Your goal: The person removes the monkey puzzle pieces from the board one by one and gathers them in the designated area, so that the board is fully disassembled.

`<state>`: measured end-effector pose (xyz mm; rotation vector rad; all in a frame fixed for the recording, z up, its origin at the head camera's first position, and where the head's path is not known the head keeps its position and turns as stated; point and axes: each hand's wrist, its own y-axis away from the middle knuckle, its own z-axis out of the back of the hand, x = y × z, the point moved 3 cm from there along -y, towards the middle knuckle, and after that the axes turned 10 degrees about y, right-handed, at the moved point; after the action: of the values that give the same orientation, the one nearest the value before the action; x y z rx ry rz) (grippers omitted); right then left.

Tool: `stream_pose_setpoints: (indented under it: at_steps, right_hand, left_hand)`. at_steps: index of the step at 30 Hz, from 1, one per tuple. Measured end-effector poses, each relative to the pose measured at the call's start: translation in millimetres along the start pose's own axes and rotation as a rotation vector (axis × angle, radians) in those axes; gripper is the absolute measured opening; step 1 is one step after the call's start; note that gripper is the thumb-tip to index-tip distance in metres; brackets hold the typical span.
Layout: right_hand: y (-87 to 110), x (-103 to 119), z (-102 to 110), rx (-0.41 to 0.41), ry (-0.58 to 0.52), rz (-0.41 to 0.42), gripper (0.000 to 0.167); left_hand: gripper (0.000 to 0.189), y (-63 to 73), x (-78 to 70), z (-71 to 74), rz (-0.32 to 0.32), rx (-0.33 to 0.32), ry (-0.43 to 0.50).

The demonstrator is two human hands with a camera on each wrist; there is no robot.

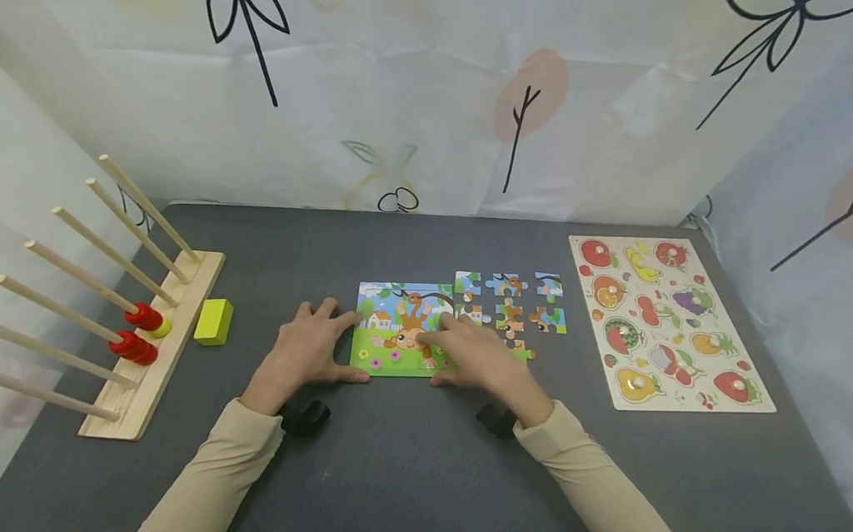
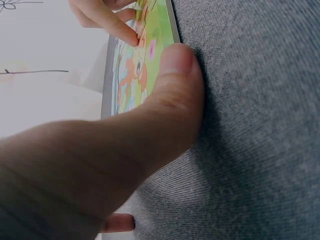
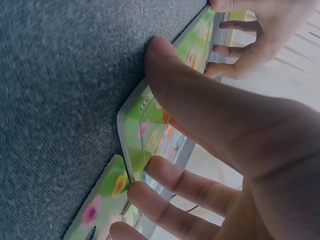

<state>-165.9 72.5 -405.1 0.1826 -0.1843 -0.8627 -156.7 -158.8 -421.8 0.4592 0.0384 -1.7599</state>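
Note:
A picture puzzle board (image 1: pixel 396 370) with a monkey, a small house and flowers lies flat on the dark table. My left hand (image 1: pixel 306 345) is at its left side, with the thumb (image 2: pixel 177 65) against the front left corner and the other fingers spread. Over the right part lies my right hand (image 1: pixel 474 355). Its thumb (image 3: pixel 162 50) is by the front edge, one finger touches the picture, and other fingers rest at the right edge. Loose jigsaw pieces (image 1: pixel 506 286) are laid out right of the board, some partly hidden by my right hand.
At the left stands a wooden peg rack (image 1: pixel 175 328) with several slanting pegs and red beads (image 1: pixel 132 348). Beside it is a yellow block (image 1: pixel 213 322). A fruit picture board (image 1: pixel 694 406) lies at the right. Printed cloth (image 1: pixel 440 92) hangs behind the table.

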Motion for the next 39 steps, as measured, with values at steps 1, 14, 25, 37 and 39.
stream_pose_setpoints:
  at_steps: [1,14,25,37,39]
  right_hand:
    - [-0.6,0.1,-0.3,0.003,0.005,0.000,0.061]
    - [-1.0,2.4,-1.3,0.002,0.012,-0.037,0.058]
    - [1.2,6.1,2.0,-0.045,0.077,-0.062,0.062]
    - [2.5,8.4,5.9,-0.066,0.069,-0.066,0.056]
    - [2.9,9.1,6.8,-0.070,0.068,-0.064,0.056]
  left_hand:
    - [0.097,0.1,-0.1,0.2,0.000,0.000,0.001]
    - [0.097,-0.4,-0.4,0.4,-0.003,0.005,-0.008]
    - [0.097,-0.4,0.7,-0.2,-0.005,-0.003,-0.008]
    - [0.097,0.4,0.2,0.5,-0.009,-0.008,-0.006]
    - [0.097,0.6,0.1,0.4,-0.011,-0.008,-0.006]
